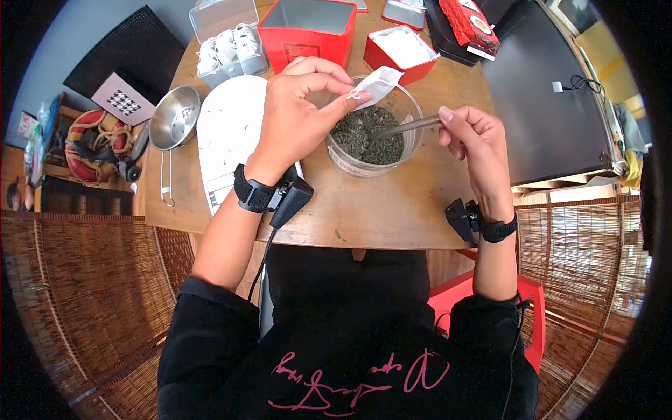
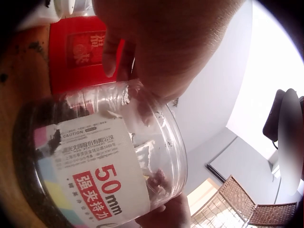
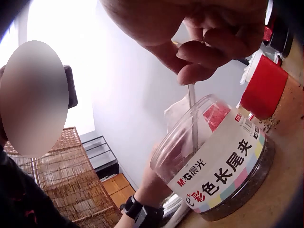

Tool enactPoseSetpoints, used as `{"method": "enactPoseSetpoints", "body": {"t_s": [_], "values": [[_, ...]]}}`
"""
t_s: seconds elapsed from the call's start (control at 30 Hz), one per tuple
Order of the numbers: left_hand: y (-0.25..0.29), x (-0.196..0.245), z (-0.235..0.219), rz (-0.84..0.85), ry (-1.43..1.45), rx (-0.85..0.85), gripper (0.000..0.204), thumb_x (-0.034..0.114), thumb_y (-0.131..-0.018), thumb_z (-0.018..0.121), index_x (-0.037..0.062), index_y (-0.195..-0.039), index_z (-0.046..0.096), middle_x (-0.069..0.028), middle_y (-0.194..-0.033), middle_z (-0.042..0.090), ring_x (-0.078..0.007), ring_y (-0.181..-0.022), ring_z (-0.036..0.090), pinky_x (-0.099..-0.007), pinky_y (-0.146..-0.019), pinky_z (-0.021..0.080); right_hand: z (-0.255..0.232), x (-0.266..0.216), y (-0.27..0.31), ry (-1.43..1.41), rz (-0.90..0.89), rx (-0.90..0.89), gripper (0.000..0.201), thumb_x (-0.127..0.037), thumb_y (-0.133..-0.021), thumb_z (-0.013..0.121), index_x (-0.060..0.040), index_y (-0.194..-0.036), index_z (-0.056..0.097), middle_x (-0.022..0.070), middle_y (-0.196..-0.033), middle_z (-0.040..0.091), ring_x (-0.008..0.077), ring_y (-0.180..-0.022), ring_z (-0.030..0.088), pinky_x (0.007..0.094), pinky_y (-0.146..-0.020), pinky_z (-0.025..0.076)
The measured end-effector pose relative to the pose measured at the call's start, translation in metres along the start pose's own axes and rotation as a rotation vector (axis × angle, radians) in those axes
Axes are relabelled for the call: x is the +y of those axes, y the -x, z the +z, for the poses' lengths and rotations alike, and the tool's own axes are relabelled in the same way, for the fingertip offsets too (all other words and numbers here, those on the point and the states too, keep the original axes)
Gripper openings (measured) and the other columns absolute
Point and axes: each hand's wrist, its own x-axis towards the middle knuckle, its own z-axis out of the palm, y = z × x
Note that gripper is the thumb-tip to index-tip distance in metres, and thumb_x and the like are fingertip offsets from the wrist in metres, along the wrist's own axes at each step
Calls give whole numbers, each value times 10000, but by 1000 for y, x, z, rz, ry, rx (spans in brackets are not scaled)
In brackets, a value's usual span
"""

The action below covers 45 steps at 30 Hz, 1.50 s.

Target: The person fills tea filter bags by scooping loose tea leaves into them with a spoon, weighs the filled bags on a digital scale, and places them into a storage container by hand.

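Observation:
A clear plastic tub (image 1: 371, 140) of dark loose tea leaves stands on the wooden table (image 1: 364, 210); its printed label shows in the left wrist view (image 2: 95, 180) and the right wrist view (image 3: 223, 175). My left hand (image 1: 297, 115) pinches a small white tea bag (image 1: 378, 84) over the tub's rim. My right hand (image 1: 472, 136) grips the handle of a metal spoon (image 1: 406, 127), whose bowl end lies in the leaves. The spoon's shaft (image 3: 193, 114) runs down into the tub.
A white tray (image 1: 227, 133) and a steel strainer (image 1: 173, 119) lie left of the tub. Behind it stand a red tin (image 1: 308, 31), a red box with white contents (image 1: 400, 50) and a clear box of tea bags (image 1: 227, 45). A dark cabinet (image 1: 553, 105) is at right.

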Motion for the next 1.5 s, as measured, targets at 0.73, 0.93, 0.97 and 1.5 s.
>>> {"method": "enactPoseSetpoints", "body": {"t_s": [0.73,0.93,0.97,1.5], "values": [[-1,-2,-3,-13,12,-30,161,52,-778,876,49,-934,832,-52,-990,744,-156,-934,670,-306,-875,522,-68,-38,-17,-195,-137,98,240,-282,-1017,664,-70,-905,672,-55,-706,576,17,-527,383,211,-513,281],[-2,1,-6,52,-6,-23,167,51,-759,870,47,-922,833,-58,-970,746,-176,-927,673,-307,-870,517,-50,-47,-16,-100,-140,177,231,-256,-1005,684,-80,-856,677,-48,-704,603,19,-537,384,211,-503,252],[0,2,-6,49,-4,-24,167,51,-759,870,47,-922,833,-58,-970,746,-176,-927,673,-307,-870,517,-49,-47,-16,-87,-147,180,234,-257,-1005,685,-80,-852,677,-48,-700,601,18,-540,382,212,-504,249],[0,7,-6,79,-21,-118,266,164,-761,910,24,-966,816,-85,-1012,771,-212,-991,689,-348,-911,533,-24,-53,-20,93,-217,192,245,-255,-973,725,-65,-819,711,-29,-676,625,12,-547,406,206,-522,273]]}}
